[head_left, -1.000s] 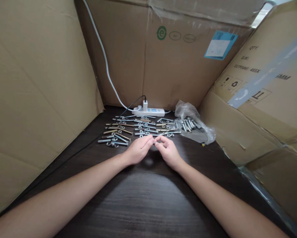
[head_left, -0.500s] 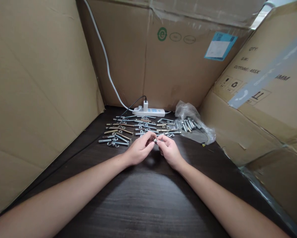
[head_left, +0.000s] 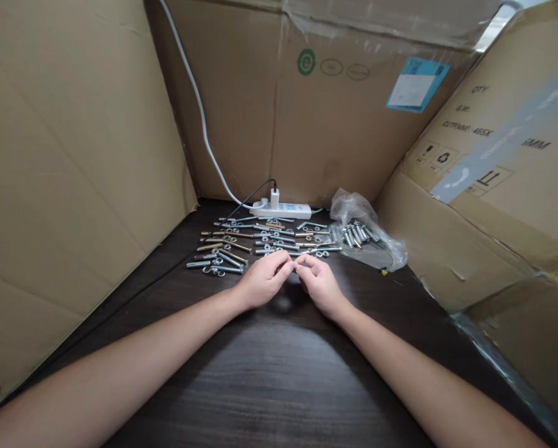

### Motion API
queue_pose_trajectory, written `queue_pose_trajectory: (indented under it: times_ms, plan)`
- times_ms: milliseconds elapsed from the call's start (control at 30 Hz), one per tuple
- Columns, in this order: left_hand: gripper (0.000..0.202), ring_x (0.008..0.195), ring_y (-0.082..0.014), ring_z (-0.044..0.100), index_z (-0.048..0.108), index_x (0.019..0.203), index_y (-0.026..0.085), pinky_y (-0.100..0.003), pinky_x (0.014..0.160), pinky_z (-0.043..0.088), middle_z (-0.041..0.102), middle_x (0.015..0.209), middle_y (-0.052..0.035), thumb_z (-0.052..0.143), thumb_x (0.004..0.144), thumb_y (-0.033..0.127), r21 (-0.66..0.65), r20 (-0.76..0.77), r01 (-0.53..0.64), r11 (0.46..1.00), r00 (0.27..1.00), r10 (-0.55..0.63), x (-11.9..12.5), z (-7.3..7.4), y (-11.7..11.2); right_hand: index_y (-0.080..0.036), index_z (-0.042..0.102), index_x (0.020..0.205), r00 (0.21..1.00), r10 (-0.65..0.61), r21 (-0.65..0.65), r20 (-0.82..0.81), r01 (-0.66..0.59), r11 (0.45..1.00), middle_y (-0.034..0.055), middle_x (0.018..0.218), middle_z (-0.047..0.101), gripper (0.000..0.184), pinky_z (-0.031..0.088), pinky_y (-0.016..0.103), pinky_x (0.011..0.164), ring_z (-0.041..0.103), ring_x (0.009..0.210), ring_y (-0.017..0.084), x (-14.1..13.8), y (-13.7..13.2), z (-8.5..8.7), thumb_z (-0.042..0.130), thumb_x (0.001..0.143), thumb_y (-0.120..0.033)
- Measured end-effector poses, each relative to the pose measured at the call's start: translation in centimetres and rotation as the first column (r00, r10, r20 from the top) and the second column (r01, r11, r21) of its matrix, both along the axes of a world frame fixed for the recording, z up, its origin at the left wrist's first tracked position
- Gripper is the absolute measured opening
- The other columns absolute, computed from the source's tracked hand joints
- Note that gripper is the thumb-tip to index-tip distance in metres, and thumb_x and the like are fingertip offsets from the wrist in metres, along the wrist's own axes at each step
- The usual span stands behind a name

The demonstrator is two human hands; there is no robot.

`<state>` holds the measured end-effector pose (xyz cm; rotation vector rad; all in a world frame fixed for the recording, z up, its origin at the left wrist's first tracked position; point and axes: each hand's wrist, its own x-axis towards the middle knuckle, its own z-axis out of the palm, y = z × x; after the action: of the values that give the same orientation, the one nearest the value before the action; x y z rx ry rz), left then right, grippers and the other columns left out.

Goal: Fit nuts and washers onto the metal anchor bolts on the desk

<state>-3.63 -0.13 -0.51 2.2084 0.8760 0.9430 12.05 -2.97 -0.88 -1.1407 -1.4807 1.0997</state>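
The left hand (head_left: 264, 280) and right hand (head_left: 320, 286) pinch together, any contents hidden; beyond lie bolts (head_left: 228, 269), a plastic bag (head_left: 354, 206) and power strip (head_left: 295, 211), cardboard (head_left: 232, 93) hemming the surface (head_left: 260, 373).

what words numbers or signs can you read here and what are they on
"QTY:" on the right carton
"G.W:" below it
"(MM) : 465X" below that; leading letters uncertain
"MM" past the tape; preceding character unclear
Glass, recycling and up-arrow signs, same carton
Green "e" sign on the back carton; ovals beside it unreadable
Blue label on the back carton, tape lettering, power strip markings: too small or blurred
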Motion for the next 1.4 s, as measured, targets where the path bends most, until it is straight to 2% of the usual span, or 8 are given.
queue_pose_trajectory:
  times_ms: [300,500,633,700,833,1033,1233,1400]
  plan:
    - [0.036,0.055,-0.0098,0.032,0.036,0.061,0.017,-0.023,0.052,0.025,0.035,0.058,0.0046,0.039,0.090,0.039,-0.086,-0.006,-0.057,0.995,0.998,0.056,0.07,0.02,0.12,-0.018,0.048,0.075,1.000,-0.017,0.031,0.025,0.016,0.999,-0.0081,0.051,0.034,0.020,0.020,0.021,0.045,0.026,0.046,0.007,-0.38,-0.39,0.45,0.055,0.076,-0.037]
    - [0.010,0.067,-0.0114,0.042,0.047,0.088,0.018,-0.023,0.062,0.035,0.047,0.076,0.0028,0.042,0.087,0.026,-0.103,0.069,0.062,0.993,0.996,-0.055,-0.13,0.45,-0.36,-0.018,0.048,0.077,0.999,-0.030,0.008,0.009,0.030,1.000,-0.0088,0.050,0.033,0.020,0.020,0.020,0.044,0.027,0.044,0.007,-0.15,-0.09,0.21,0.055,0.076,-0.037]
    - [0.013,0.074,-0.0129,0.044,0.046,0.096,0.018,-0.025,0.069,0.037,0.048,0.081,0.0016,0.040,0.084,0.019,-0.111,0.091,0.060,0.992,0.995,-0.050,-0.29,0.34,-0.31,-0.019,0.048,0.078,1.000,-0.027,-0.002,0.003,0.027,1.000,-0.0095,0.049,0.031,0.019,0.021,0.020,0.042,0.027,0.042,0.007,-0.08,-0.03,0.02,0.054,0.078,-0.037]
    - [0.010,0.075,-0.0136,0.045,0.046,0.091,0.018,-0.026,0.070,0.037,0.049,0.082,0.0009,0.037,0.088,0.023,-0.085,0.082,0.018,0.996,0.997,-0.011,-0.27,0.23,-0.14,-0.019,0.048,0.078,1.000,-0.026,-0.002,0.000,0.026,1.000,-0.0097,0.048,0.030,0.019,0.020,0.020,0.042,0.025,0.042,0.007,-0.10,-0.07,0.02,0.054,0.078,-0.037]
    - [0.030,0.068,-0.0130,0.041,0.041,0.072,0.018,-0.026,0.064,0.034,0.044,0.071,0.0014,0.032,0.094,0.035,-0.032,0.016,-0.013,0.999,1.000,0.013,-0.10,0.06,0.09,-0.019,0.048,0.077,1.000,-0.021,0.001,0.002,0.021,1.000,-0.0094,0.049,0.031,0.019,0.018,0.020,0.042,0.024,0.043,0.006,-0.11,-0.11,0.10,0.055,0.077,-0.036]
    - [0.022,0.071,-0.0132,0.044,0.045,0.081,0.018,-0.025,0.067,0.036,0.047,0.077,0.0007,0.034,0.094,0.032,0.015,-0.012,0.016,1.000,1.000,-0.015,-0.01,0.06,-0.17,-0.018,0.048,0.073,0.999,-0.032,0.009,0.037,0.032,0.999,-0.0085,0.050,0.032,0.020,0.020,0.020,0.043,0.026,0.044,0.007,-0.11,-0.12,0.47,0.054,0.075,-0.037]
    - [0.033,0.058,-0.0113,0.038,0.037,0.065,0.018,-0.025,0.055,0.029,0.042,0.061,0.0032,0.032,0.093,0.034,0.005,-0.091,-0.010,1.000,0.996,0.011,0.09,-0.15,0.09,-0.018,0.049,0.073,0.998,-0.023,0.027,0.064,0.021,0.999,-0.0080,0.051,0.034,0.019,0.019,0.021,0.045,0.025,0.045,0.007,-0.25,-0.30,0.46,0.055,0.074,-0.035]
    - [0.033,0.060,-0.0117,0.040,0.039,0.067,0.018,-0.025,0.058,0.031,0.044,0.064,0.0029,0.030,0.094,0.035,-0.011,-0.095,0.001,1.000,0.996,-0.002,0.01,-0.02,-0.03,-0.017,0.048,0.074,0.999,-0.006,0.027,0.054,0.005,1.000,-0.0083,0.051,0.034,0.016,0.019,0.021,0.046,0.025,0.046,0.007,-0.30,-0.31,0.42,0.055,0.074,-0.032]
